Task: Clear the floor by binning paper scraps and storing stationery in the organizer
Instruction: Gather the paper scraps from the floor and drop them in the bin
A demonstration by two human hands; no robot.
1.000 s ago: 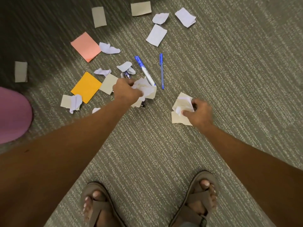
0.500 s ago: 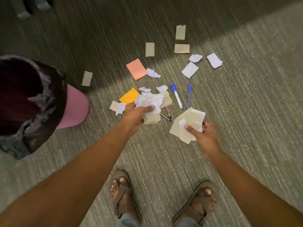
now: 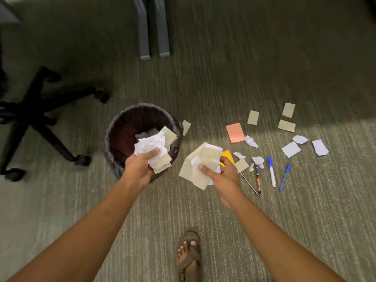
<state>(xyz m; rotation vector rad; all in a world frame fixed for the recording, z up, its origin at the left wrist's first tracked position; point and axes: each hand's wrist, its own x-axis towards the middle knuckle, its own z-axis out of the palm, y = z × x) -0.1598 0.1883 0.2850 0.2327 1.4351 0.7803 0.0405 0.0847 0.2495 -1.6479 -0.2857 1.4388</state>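
Left hand (image 3: 140, 168) clamped round a wad (image 3: 151, 146) of crumpled white and tan scraps, held right over the open bin (image 3: 114, 131), thumb on top. Right hand (image 3: 221, 171) just beside it, pinching a loose sheaf (image 3: 198, 169) of flat tan sheets with a bit of white, thumb across the face, not yet over the rim. Hands close together but not touching. Inside the bin, what looks like a few scraps already lying at the bottom. Further right on the carpet (image 3: 305, 220): an orange note (image 3: 235, 132), a yellow one (image 3: 227, 156) half hidden behind the right hand, tan slips (image 3: 286, 125), torn white pieces (image 3: 291, 149). Near those, a marker (image 3: 271, 171), a blue pen (image 3: 284, 178), a patterned pen (image 3: 258, 181) and a thin stick (image 3: 249, 185), possibly a pencil. No organizer in view. Likely very light and limp, all of it; the wad springy, apt to shed bits if the grip loosens early, so best let go low over the opening. Flat sheets prone to drifting sideways; better crushed first or dropped edge-down. Slips on carpet hard to pinch flat, easier lifted by a raised corner. Pens stiff, smooth, likely to roll; best taken mid-barrel. Off to the left, a chair base (image 3: 40, 110); beyond, grey table legs (image 3: 153, 27); below, one sandalled foot (image 3: 188, 255).
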